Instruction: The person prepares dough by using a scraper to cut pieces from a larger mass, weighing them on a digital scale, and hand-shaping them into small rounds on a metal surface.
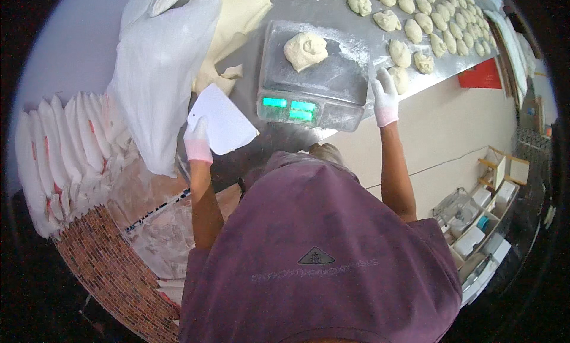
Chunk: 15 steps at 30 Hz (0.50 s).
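Our left hand [197, 142] is gripping a white scraper [222, 119] near the scale [313, 87], while our right hand [385, 96], fingers loosely together and holding nothing, is resting at its right edge. The dough lump [305, 50] is sitting on the pan; we are judging it best to keep both hands off the pan while the reading settles.

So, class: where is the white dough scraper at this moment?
In the head view the white dough scraper is left of centre, held in the left hand just left of the scale.

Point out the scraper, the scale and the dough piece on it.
scraper [224, 122], head view, middle of the white blade.
scale [289, 108], head view, green display.
dough piece [306, 50], head view, its centre.
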### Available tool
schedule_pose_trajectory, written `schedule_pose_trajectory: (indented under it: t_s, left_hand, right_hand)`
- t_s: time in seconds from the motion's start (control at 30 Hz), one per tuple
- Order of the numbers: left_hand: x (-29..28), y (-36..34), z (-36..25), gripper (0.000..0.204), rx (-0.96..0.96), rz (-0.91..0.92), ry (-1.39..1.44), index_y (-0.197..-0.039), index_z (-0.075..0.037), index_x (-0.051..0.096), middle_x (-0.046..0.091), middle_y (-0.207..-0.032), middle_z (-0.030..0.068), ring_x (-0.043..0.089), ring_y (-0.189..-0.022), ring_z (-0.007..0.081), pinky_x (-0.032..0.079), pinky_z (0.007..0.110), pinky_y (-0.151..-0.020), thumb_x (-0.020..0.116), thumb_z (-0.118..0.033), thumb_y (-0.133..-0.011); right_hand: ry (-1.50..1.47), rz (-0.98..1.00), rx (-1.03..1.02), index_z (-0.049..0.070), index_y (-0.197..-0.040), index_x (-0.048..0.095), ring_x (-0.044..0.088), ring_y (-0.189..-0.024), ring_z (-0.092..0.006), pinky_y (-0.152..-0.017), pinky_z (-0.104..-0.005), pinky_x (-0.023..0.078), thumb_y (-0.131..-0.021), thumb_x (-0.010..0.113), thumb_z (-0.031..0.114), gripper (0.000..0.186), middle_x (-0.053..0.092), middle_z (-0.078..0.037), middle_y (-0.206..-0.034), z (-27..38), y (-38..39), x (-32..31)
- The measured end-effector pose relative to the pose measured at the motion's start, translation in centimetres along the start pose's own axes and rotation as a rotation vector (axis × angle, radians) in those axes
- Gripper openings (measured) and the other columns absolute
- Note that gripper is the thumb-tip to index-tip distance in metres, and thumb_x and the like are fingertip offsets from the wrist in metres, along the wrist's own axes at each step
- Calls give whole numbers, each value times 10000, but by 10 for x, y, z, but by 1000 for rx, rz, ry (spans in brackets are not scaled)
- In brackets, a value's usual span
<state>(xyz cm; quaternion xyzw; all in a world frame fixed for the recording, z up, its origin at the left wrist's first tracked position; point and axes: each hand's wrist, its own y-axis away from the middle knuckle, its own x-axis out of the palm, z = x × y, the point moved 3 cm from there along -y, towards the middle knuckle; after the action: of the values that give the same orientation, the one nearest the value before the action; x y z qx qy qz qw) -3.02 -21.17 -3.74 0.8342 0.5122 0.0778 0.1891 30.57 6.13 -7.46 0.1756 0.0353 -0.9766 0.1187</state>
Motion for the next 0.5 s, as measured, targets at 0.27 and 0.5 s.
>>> schedule_pose_trajectory:
  t_s: [0.27, 0.5]
  left_hand:
    - [30, -24, -10, 323, 279, 236, -273, -1059, 71, 572, 620, -1033, 113, 572, -927, 200, 416, 297, -833, 546, -154, -829]
    - [50, -36, -22, 342, 302, 305, -393, -1061, 49, 582, 628, -1007, 118, 578, -913, 212, 420, 311, -829, 570, -186, -813]
  right_hand:
    - [-109, 33, 13, -75, -1280, 387, 417, -1211, -257, -1011, -316, 318, -852, 547, 161, 515, 450, -201, -1289, 13, -9, 10]
    - [-138, 141, -39, -50, -1288, 393, 426, -1204, -253, -1007, -318, 323, -843, 561, 167, 523, 450, -194, -1291, 9, -24, 33]
